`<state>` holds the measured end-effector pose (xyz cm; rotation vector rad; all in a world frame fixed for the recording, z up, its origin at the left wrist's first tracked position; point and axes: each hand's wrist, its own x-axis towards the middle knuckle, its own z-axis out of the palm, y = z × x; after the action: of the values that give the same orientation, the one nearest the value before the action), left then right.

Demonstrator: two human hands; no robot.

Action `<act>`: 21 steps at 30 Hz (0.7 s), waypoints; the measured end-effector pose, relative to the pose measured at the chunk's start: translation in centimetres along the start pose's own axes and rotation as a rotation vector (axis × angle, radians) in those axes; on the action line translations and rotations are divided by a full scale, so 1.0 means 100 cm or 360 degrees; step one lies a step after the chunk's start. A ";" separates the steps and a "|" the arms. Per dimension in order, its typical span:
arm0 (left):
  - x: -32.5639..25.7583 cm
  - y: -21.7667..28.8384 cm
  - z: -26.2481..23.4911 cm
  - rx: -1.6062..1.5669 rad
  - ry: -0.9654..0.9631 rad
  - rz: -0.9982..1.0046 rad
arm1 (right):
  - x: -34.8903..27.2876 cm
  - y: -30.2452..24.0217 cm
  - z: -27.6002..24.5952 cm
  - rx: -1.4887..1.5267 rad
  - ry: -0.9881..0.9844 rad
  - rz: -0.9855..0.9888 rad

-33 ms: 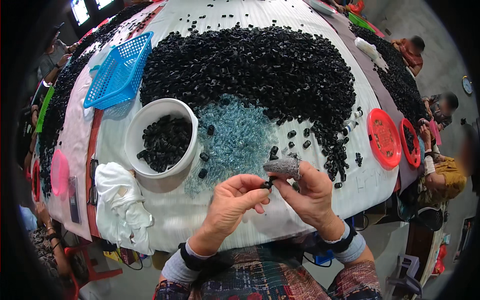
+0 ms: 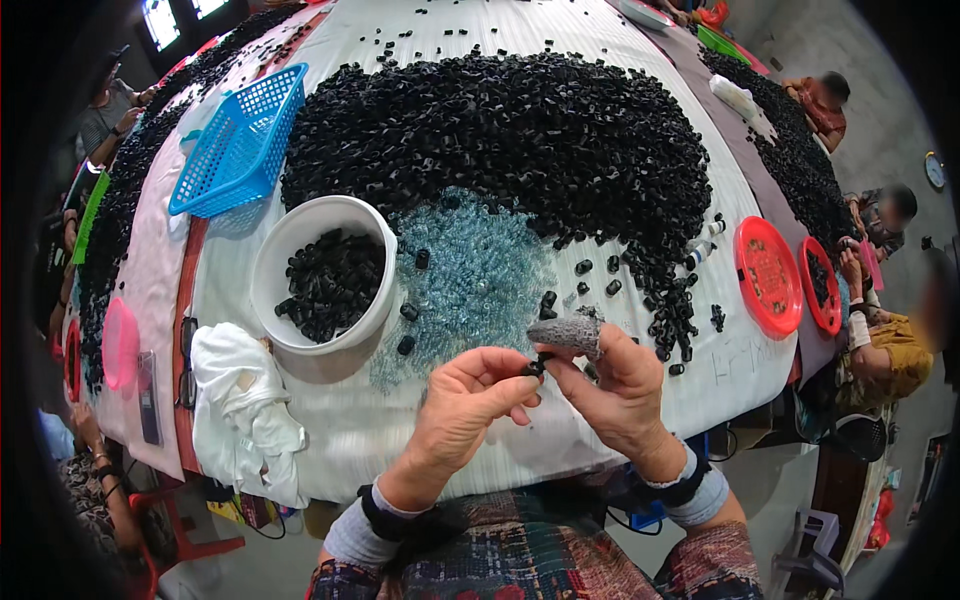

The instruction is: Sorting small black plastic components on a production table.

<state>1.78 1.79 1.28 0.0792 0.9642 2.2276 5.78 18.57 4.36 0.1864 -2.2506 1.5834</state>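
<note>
White ribbed tabletop (image 2: 560, 25) | left hand (image 2: 470, 405), right hand (image 2: 615, 385) pinch small black plastic piece (image 2: 533, 369)

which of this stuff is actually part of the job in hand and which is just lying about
In the job: small black part pinched between left hand and right hand; grey finger cover; heap of black parts; clear bluish pieces; white bucket.

Lying about: blue basket; white cloth; red lids.
</note>
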 end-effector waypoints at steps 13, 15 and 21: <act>-0.013 -0.001 0.007 0.0287 0.0123 0.0083 | -0.013 -0.003 0.011 -0.0276 0.0093 -0.0124; -0.013 -0.002 0.006 0.0323 0.0158 0.0066 | -0.013 -0.002 0.012 -0.0310 0.0126 -0.0132; -0.014 -0.004 0.004 0.0413 0.0219 0.0104 | -0.016 0.000 0.018 -0.0376 0.0131 -0.0087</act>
<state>3.20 1.33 1.57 0.0761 1.3404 2.1773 6.89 16.70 3.25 0.1148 -2.3236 1.2613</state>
